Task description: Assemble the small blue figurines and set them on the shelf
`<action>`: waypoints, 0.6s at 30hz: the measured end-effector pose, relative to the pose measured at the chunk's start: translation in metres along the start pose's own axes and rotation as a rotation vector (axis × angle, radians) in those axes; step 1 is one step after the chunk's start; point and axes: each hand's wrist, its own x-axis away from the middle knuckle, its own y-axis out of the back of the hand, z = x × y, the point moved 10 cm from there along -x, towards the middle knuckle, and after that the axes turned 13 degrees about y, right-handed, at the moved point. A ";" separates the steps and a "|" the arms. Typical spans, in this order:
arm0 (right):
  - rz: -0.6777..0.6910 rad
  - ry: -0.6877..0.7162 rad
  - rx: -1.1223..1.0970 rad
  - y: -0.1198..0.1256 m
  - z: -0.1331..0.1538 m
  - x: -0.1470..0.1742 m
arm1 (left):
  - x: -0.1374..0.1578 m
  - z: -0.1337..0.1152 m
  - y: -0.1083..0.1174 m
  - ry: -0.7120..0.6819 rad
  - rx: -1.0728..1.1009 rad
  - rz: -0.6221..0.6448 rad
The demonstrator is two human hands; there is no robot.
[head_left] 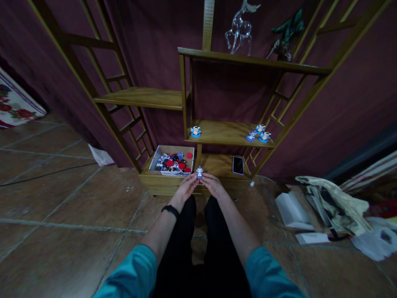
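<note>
Between my two hands is a small white and purple-blue figurine (199, 171), upright, pinched by its base. My left hand (187, 184) grips it from the left side, and my right hand (212, 183) from the right. Just beyond my left hand, an open cardboard box (155, 160) on the bottom shelf holds many small dark pieces and several red discs. On the middle shelf (225, 131), one blue-based figurine (195, 131) stands at the left end. Several more, among them a purple-based figurine (250, 136), are grouped at the right end.
A phone (238, 165) lies on the bottom shelf at the right. Higher up stand a clear glass deer (239, 30) and a dark green statue (287, 37). On the floor to the right are a white box (293, 210), a cloth bag (338, 207) and a plastic bag (376, 238).
</note>
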 end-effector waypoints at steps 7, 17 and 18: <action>-0.010 -0.004 -0.003 0.001 0.001 0.000 | 0.001 -0.001 0.000 -0.001 -0.007 -0.020; -0.012 0.004 0.000 -0.001 0.003 0.002 | 0.005 -0.003 -0.003 -0.029 -0.027 -0.025; -0.009 0.003 -0.003 -0.001 0.003 0.002 | 0.005 -0.003 -0.004 -0.030 -0.028 -0.026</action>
